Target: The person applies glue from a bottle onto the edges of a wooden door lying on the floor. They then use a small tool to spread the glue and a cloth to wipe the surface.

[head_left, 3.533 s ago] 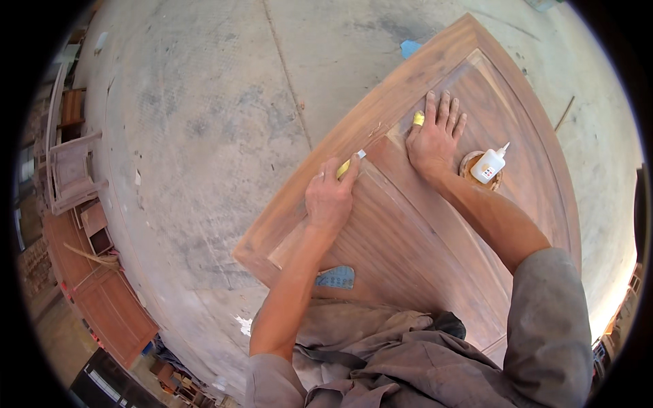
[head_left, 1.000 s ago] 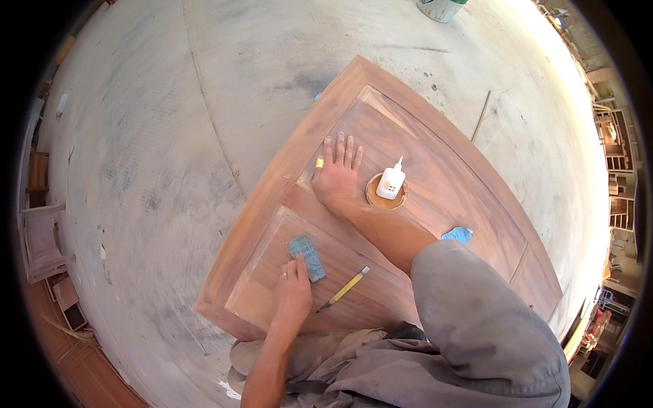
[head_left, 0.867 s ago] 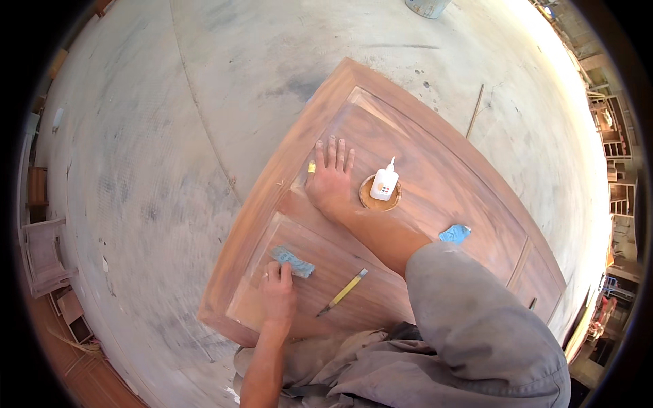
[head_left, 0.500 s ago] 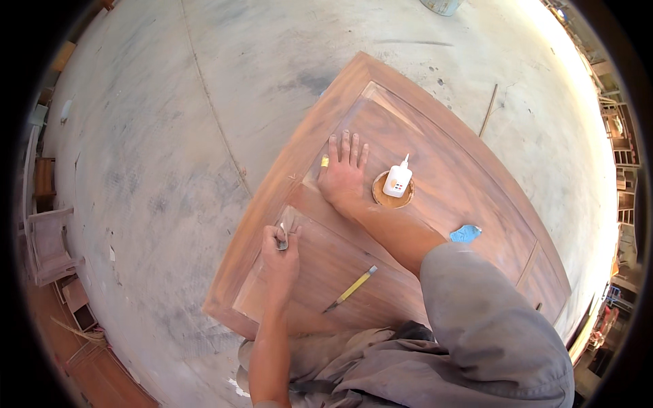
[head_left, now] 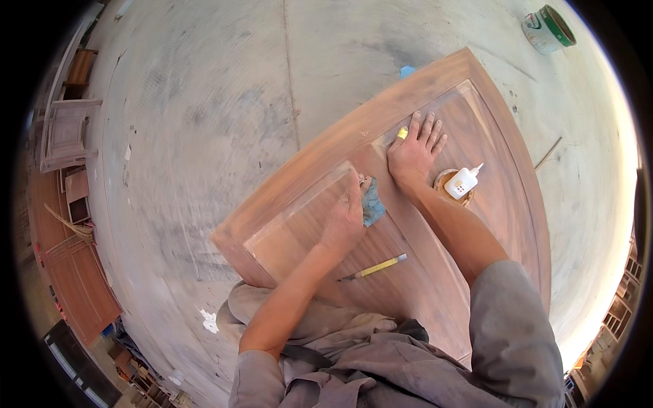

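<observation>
Near the middle of the frame the person's left hand (head_left: 345,216) pressed a folded piece of blue-grey sandpaper (head_left: 372,208) against the wooden door panel (head_left: 435,285), its fingers curled together and clamped down on the sheet at the moulded edge where a raised field met the cross rail. The right hand (head_left: 412,151) lay flat just to the upper right, fingers spread apart and palm down on the wood, holding nothing (a small yellow piece sat at its index fingertip, too small to identify). The step in hand looked like sanding along that moulding while the other hand braced the body. Just right of the right wrist a small white glue bottle (head_left: 462,183) rested on a round brown disc (head_left: 454,188), and a yellow-handled tool (head_left: 375,268) lay on the panel below the left forearm, apart from both hands. The panel lay flat on the dusty concrete floor (head_left: 204,122), with a paint can (head_left: 548,28) in the upper right corner and wooden furniture (head_left: 64,132) at the left edge. The next move would probably call for steady pressure kept along the grain, with the folded edge worked into the groove without rounding the profile.
</observation>
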The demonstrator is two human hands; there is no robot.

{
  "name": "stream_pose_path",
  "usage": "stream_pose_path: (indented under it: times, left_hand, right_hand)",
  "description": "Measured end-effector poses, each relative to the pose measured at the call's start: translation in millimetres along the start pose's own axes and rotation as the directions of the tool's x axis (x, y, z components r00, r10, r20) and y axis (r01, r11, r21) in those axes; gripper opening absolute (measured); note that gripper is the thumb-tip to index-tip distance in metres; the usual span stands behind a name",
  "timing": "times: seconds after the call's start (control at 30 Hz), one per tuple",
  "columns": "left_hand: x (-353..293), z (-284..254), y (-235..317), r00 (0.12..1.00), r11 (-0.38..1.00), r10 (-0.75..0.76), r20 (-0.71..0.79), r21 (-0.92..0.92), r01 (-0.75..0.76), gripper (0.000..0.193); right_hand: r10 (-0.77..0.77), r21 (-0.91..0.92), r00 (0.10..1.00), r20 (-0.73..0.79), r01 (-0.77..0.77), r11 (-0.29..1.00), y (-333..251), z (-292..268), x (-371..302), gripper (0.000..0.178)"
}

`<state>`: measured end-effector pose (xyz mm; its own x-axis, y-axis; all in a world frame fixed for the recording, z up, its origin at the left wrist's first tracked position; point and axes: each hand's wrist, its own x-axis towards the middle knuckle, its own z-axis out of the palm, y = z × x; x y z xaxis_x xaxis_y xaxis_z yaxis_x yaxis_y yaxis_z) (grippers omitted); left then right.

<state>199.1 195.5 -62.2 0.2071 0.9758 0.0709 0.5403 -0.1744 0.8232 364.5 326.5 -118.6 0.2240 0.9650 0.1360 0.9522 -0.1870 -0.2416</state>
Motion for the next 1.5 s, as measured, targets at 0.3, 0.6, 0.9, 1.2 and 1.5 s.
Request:
stream_pose_path:
  times: [0.3, 0.6, 0.9, 1.2, 1.5]
  left_hand:
    - [-7, 42, -3, 0.986, 0.867, 0.125, -0.114, 0.496, -0.052, 0.068]
    - [4, 46, -8, 0.977, 0.861, 0.109, -0.186, 0.509, 0.001, 0.061]
    - [15, 34, 0, 0.983, 0.857, 0.044, -0.176, 0.513, 0.054, 0.057]
    - [31, 22, -10, 0.979, 0.86, -0.014, -0.205, 0.496, 0.116, 0.065]
    - [34, 9, -13, 0.988, 0.84, 0.006, -0.157, 0.536, 0.08, 0.068]
  right_hand:
    - [-0.027, -0.043, 1.0, 0.0, 0.027, 0.999, 3, -4, 1, 0.065]
    - [-0.021, -0.065, 1.0, 0.006, 0.022, 0.998, 1, -4, 4, 0.063]
    - [-0.029, -0.053, 1.0, 0.007, 0.029, 0.998, 2, -3, 8, 0.063]
    - [-0.009, -0.066, 1.0, 0.026, 0.01, 0.998, 2, -6, 2, 0.061]
    - [-0.002, -0.093, 0.999, 0.036, 0.005, 0.996, 4, -4, -4, 0.064]
